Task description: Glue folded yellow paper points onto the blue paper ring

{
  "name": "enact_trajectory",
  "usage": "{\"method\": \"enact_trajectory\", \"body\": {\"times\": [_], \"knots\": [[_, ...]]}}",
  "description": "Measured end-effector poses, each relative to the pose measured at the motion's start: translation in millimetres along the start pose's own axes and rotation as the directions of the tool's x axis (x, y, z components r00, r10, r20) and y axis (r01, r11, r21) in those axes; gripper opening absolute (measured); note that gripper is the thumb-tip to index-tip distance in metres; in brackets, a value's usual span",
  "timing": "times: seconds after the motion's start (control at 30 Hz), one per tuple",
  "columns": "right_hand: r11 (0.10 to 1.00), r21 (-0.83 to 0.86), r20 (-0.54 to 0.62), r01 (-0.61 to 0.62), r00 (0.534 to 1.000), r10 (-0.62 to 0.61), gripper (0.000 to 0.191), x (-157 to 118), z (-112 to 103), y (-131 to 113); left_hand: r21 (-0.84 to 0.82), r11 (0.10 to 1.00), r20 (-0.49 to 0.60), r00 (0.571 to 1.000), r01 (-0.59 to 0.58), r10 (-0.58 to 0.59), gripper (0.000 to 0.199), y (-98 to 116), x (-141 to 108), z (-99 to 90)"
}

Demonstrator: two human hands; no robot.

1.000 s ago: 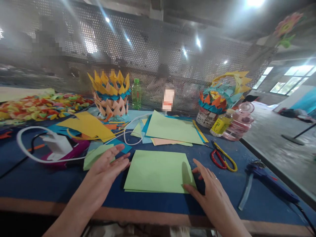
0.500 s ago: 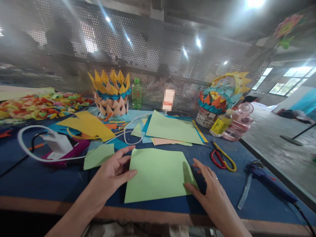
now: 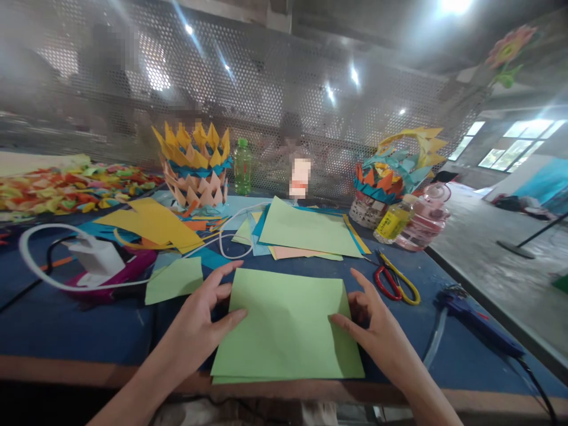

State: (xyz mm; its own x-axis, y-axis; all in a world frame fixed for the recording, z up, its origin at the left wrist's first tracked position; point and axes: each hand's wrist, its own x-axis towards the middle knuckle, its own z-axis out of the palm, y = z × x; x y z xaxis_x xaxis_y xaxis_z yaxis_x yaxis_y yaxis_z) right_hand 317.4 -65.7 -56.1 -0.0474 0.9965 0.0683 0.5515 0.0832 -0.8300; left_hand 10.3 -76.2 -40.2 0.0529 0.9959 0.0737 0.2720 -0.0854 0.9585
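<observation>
A sheet of light green paper (image 3: 288, 328) lies before me at the table's front edge, with a second layer peeking out along its lower left side. My left hand (image 3: 213, 310) grips its left edge, thumb on top and fingers at the side. At the opposite edge, my right hand (image 3: 366, 313) has its thumb on the paper and its fingers curled beside and partly behind it. A smaller green paper piece (image 3: 174, 280) rests left of my left hand. Beyond the held paper is a stack of coloured sheets (image 3: 310, 229), green on top.
Red-and-yellow scissors (image 3: 394, 278) and a blue glue gun (image 3: 481, 322) lie on the right. Behind stand two bottles (image 3: 393, 223) (image 3: 428, 222) and paper baskets (image 3: 195, 171) (image 3: 373, 198). A charger (image 3: 95, 260) with a looping white cable sits left, near yellow paper (image 3: 151, 222).
The green paper's near edge has come closer to me and now shows a second layer at the lower left. My right hand has moved slightly up along its side. The view has shifted slightly.
</observation>
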Motion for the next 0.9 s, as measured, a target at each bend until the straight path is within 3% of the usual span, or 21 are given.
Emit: {"method": "enact_trajectory", "body": {"times": [0.2, 0.37, 0.47, 0.53, 0.63, 0.7, 0.8, 0.9], "knots": [[1.000, -0.009, 0.025, -0.004, 1.000, 0.005, 0.087, -3, 1, -1, 0.143, 0.986, -0.121, 0.987, -0.083, 0.101, 0.070, 1, -1, 5.0], [0.997, 0.059, 0.063, -0.056, 0.997, 0.052, 0.088, -6, -1, -6, 0.033, 0.999, -0.118, 0.993, -0.017, 0.021, 0.083, 2, 3, 7.7], [0.994, 0.082, 0.102, -0.074, 0.993, 0.065, 0.088, -8, -3, -8, 0.039, 0.999, -0.097, 0.995, 0.003, 0.000, 0.079, 6, 4, 7.5], [0.997, 0.066, 0.122, -0.052, 0.992, 0.044, 0.079, -8, -4, -10, 0.117, 0.993, -0.110, 0.994, -0.012, 0.025, 0.073, 8, 4, 7.6], [0.997, -0.050, 0.158, 0.050, 0.987, -0.042, 0.038, -7, -6, -12, 0.278, 0.960, -0.130, 0.989, -0.031, 0.069, 0.068, 5, 3, 9.8], [0.980, -0.159, 0.162, 0.119, 0.982, -0.094, 0.019, -7, -7, -13, 0.414, 0.909, -0.178, 0.976, -0.043, 0.128, 0.066, -1, -2, 13.1], [0.965, -0.234, 0.115, 0.116, 0.989, -0.091, 0.020, -7, -6, -14, 0.626, 0.770, -0.216, 0.919, -0.128, 0.329, 0.062, -4, -18, 20.9], [0.963, -0.259, 0.055, 0.080, 0.996, -0.068, 0.027, -8, -5, -14, 0.716, 0.587, 0.021, 0.851, -0.379, 0.525, 0.054, -1, -42, 30.7]]}}
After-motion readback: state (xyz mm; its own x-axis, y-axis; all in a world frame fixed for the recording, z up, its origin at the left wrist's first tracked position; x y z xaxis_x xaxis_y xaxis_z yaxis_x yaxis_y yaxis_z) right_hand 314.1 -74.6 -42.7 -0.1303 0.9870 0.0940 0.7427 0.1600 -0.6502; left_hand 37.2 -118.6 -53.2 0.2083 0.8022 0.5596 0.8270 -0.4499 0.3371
